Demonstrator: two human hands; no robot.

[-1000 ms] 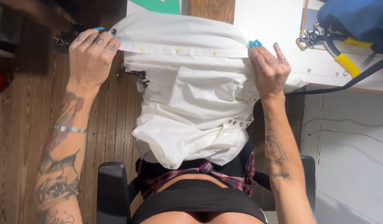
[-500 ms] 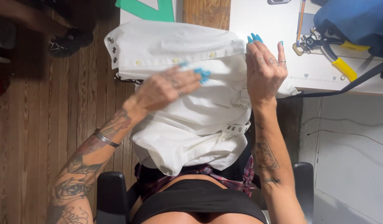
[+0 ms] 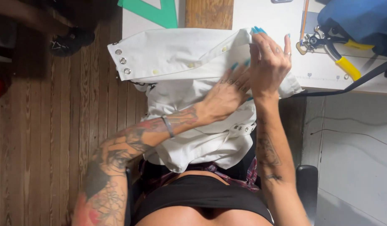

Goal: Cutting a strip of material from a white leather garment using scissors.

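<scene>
The white garment [image 3: 181,58] hangs from the table edge [image 3: 327,81] down over the lap — its upper right corner is pinched in the right hand [image 3: 268,62], fingers closed on the cloth. The left hand [image 3: 227,94] lies flat and open on the fabric just beside that pinch.

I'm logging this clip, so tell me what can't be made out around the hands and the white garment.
Head view only:
- Left hand: palm lies flat on the white garment; what lies beneath is hidden.
- Right hand: fingertips fold behind the cloth edge, so the grip is unclear.
- Garment's lower part: bunched in the lap, covered by the left forearm.
- Yellow-handled pliers: jaws partly under the blue bag, itself cut off by the frame.
</scene>
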